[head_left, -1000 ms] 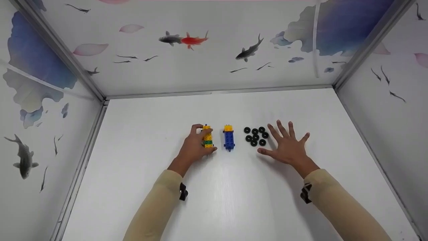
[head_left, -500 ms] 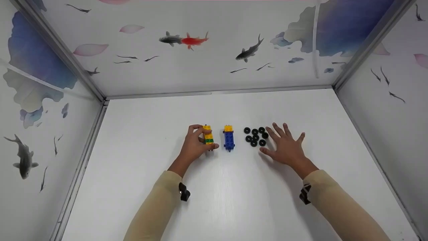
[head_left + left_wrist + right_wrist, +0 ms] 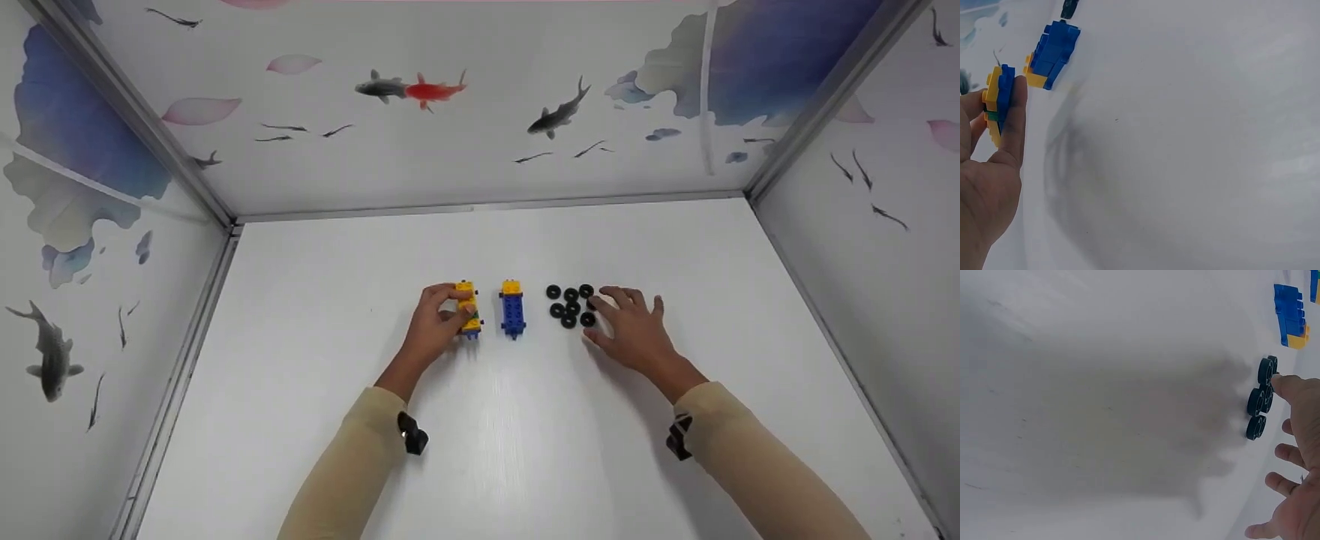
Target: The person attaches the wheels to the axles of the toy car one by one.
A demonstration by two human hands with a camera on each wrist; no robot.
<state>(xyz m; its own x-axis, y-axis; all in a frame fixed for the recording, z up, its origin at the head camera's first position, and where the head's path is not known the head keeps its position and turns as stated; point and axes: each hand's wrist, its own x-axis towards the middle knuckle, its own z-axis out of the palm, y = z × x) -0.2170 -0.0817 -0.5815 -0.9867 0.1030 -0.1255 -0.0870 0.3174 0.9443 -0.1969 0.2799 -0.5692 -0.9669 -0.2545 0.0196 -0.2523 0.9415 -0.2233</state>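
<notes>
My left hand (image 3: 431,322) pinches a block-built toy car (image 3: 465,288) between thumb and fingers. In the left wrist view this car (image 3: 992,94) shows yellow and green blocks on a blue base. To its right on the table lies a blue toy car base (image 3: 513,313) with a yellow block at its far end and small axle pegs at the sides. Several black toy wheels (image 3: 568,321) lie in a cluster further right. My right hand (image 3: 637,334) hovers at the cluster's right side, fingers loosely bent. Its thumb is close to the wheels (image 3: 1254,403); whether it touches one I cannot tell.
The white table (image 3: 495,450) is bounded at the back by a wall (image 3: 480,165) printed with fish and petals. Side walls (image 3: 180,255) with metal corner strips stand left and right. Both sleeves carry small black devices at the wrists.
My left thumb has moved up along the toy car, which has turned slightly. My right hand has moved left towards the wheels, its spread fingers drawing in and bending.
</notes>
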